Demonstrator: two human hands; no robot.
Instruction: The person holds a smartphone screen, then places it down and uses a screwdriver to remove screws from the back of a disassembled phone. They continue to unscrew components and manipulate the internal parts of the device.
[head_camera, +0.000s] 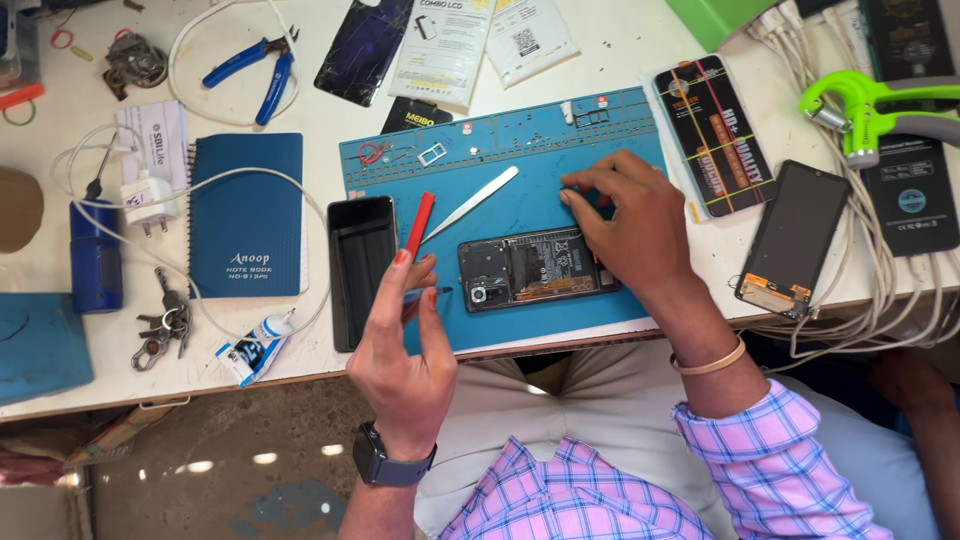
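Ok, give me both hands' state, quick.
Left hand: closed on a red-handled tool.
Right hand: open, holding nothing, fingertips on the blue mat above the opened phone.

Bright, even daylight lit the white bench (620, 40); shadows were soft, focus sharp, with slight wide-angle bending at the edges.

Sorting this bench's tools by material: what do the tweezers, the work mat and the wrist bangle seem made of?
Tweezers: probably plastic or ceramic, matte off-white with no metallic shine.
Mat: likely silicone rubber, dull blue, moulded with small compartments along its top edge.
Bangle: seemingly metal, a thin, smooth, gold-toned band.
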